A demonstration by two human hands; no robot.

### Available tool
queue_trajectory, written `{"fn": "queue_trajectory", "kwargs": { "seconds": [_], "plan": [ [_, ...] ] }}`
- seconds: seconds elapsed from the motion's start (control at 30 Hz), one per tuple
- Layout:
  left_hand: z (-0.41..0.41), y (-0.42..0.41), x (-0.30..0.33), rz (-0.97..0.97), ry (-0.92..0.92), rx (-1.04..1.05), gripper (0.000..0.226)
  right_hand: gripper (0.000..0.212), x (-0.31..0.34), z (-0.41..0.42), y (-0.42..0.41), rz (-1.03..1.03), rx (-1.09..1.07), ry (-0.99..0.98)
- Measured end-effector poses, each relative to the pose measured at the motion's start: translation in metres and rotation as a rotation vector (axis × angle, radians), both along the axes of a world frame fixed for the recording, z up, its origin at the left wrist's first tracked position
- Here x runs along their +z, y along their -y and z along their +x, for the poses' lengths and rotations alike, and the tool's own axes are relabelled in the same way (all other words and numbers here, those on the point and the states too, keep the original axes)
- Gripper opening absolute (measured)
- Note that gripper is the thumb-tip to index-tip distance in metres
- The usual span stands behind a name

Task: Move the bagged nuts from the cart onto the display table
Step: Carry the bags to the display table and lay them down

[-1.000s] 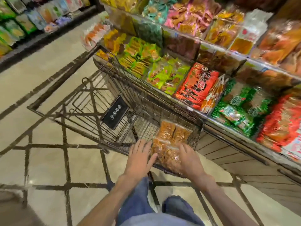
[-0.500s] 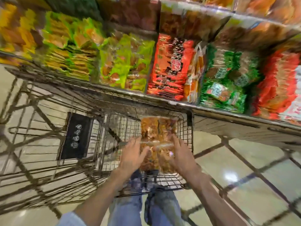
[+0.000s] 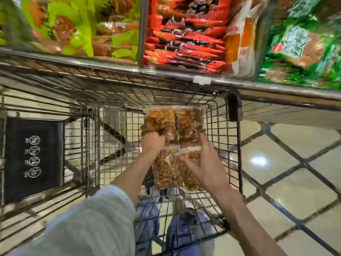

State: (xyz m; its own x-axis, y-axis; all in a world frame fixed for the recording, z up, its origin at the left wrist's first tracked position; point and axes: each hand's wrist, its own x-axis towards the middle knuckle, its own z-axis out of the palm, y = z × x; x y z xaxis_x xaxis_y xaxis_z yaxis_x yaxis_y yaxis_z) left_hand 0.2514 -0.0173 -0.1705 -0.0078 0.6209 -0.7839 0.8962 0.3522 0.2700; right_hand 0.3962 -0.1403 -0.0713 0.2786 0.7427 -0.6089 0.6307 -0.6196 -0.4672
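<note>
Dark wire cart walls (image 3: 223,137) hem both hands on three sides, the basket open above them, while the packed display table's metal edge (image 3: 166,74) looms just beyond.

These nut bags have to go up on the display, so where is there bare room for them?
None shows on the display table: green packets, red packets and dark green packets crowd to its rim. Bare wire floor lies in the cart, left of the nut bags and left hand.
</note>
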Motion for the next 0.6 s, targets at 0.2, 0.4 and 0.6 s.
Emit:
{"fn": "queue_trajectory", "kwargs": {
  "seconds": [0.2,0.4,0.6],
  "plan": [
    [-0.004,-0.015,-0.006,-0.046,0.081,0.339,0.03,0.106,-0.007,-0.004,-0.001,-0.04,-0.01,0.024],
    [-0.032,-0.024,0.009,0.021,0.177,0.408,0.028,0.104,-0.006,-0.01,-0.016,-0.091,-0.037,0.043],
    [-0.103,-0.013,0.023,0.029,0.371,0.566,0.083,0.072,-0.03,-0.019,-0.054,-0.148,-0.148,0.183]
  ]
}}
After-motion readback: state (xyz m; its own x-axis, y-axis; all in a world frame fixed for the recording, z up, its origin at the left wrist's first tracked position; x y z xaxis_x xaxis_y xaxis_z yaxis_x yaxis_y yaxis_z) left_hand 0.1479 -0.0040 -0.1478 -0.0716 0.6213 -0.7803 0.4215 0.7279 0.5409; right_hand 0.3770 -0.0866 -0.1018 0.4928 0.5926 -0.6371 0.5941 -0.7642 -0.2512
